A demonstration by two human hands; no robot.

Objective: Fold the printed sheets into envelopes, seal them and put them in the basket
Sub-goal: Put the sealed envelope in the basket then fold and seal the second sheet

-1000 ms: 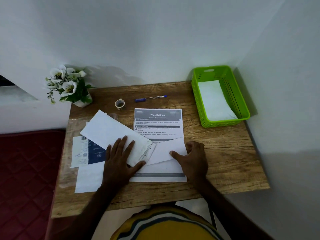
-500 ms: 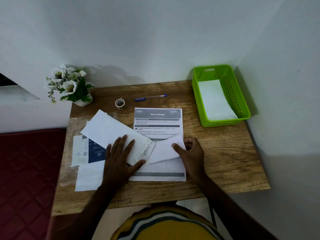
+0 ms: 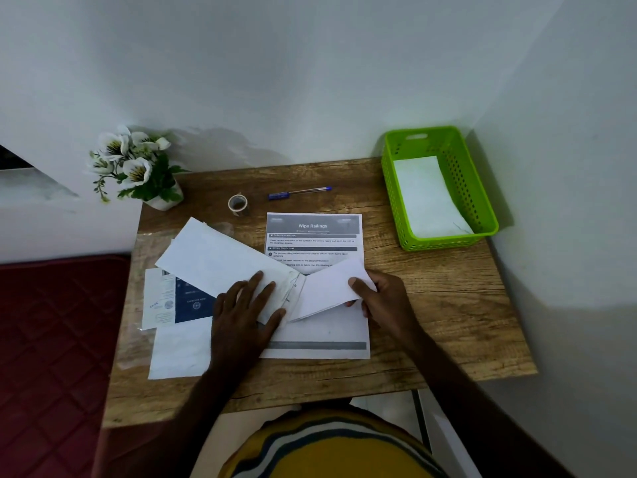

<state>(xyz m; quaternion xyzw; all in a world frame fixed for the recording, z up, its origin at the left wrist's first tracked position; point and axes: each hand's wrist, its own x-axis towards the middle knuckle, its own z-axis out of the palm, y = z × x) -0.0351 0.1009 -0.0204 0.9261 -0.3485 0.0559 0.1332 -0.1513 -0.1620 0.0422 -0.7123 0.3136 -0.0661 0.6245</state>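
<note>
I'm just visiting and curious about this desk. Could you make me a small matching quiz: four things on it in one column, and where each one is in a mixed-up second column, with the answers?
Things:
1. pen
2. green basket
3. flower pot
4. folded sheet

Places:
A. back left corner of the table
B. pinched in the right hand
C. back right corner, with white paper inside
D. behind the printed page, right of the tape roll

Pairs: 1-D, 2-C, 3-A, 4-B
</note>
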